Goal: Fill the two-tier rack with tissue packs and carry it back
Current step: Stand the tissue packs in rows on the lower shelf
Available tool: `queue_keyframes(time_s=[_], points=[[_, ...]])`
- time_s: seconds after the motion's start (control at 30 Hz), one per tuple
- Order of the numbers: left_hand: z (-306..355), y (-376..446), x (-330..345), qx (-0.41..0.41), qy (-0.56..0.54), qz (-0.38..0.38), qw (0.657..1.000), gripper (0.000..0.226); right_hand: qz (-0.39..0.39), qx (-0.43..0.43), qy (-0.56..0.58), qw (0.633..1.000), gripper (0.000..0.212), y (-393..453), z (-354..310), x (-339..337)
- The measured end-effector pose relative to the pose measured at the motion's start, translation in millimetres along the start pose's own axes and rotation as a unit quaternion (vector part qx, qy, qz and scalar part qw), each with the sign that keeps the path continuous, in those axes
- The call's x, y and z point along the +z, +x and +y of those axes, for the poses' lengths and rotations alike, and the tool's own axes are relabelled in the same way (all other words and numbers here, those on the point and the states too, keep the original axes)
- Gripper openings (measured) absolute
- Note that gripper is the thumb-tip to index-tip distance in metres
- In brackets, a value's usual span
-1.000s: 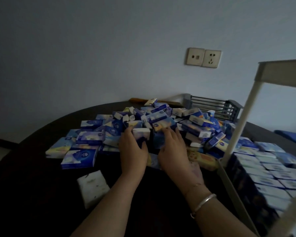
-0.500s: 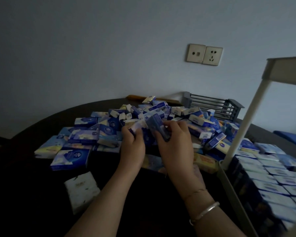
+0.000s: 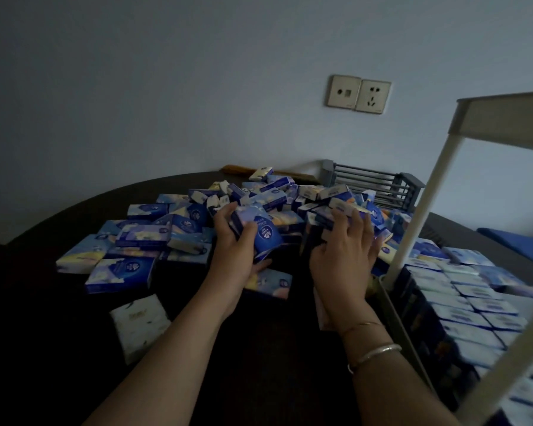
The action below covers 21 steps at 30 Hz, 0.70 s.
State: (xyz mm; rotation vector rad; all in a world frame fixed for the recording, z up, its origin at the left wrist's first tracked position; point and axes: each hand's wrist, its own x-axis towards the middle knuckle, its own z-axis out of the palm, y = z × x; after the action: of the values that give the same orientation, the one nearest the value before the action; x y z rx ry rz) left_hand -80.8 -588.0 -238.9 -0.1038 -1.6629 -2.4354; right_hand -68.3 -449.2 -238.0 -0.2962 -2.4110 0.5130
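On table (image 3: 59,348), by rack (image 3: 413,238) | left hand (image 3: 231,256) grips packs (image 3: 259,232) | right hand (image 3: 342,256) fingers spread on pile (image 3: 290,198) | light, soft, slippery; hold flat sides

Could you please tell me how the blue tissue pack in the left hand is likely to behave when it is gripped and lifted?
The small blue plastic-wrapped tissue pack is probably light: the left hand holds it aloft with others. It likely gives under squeezing, being soft-wrapped tissue. Its glossy film may be slippery, so stacked packs could slide apart. Being flat-sided, it should not roll.
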Motion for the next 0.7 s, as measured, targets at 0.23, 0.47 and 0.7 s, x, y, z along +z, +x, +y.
queue_keyframes(time_s=[0.23, 0.47, 0.7], points=[[10.8, -26.1, -0.8, -0.019, -0.026, -0.011, 0.999, 0.021, 0.073, -0.042, 0.108, 0.991, 0.040, -7.6, -4.8, -12.6], [56.9, -77.1, 12.0, -0.048, -0.049, -0.023, 0.997, 0.015, 0.012, -0.196, 0.206, 0.959, 0.047, -61.5, -26.5, -79.7], [102.9, -154.1, 16.7, -0.030, -0.033, -0.093, 0.995, 0.047, -0.141, -0.160, 0.436, 0.874, 0.039, -108.6, -19.0, -164.5]])
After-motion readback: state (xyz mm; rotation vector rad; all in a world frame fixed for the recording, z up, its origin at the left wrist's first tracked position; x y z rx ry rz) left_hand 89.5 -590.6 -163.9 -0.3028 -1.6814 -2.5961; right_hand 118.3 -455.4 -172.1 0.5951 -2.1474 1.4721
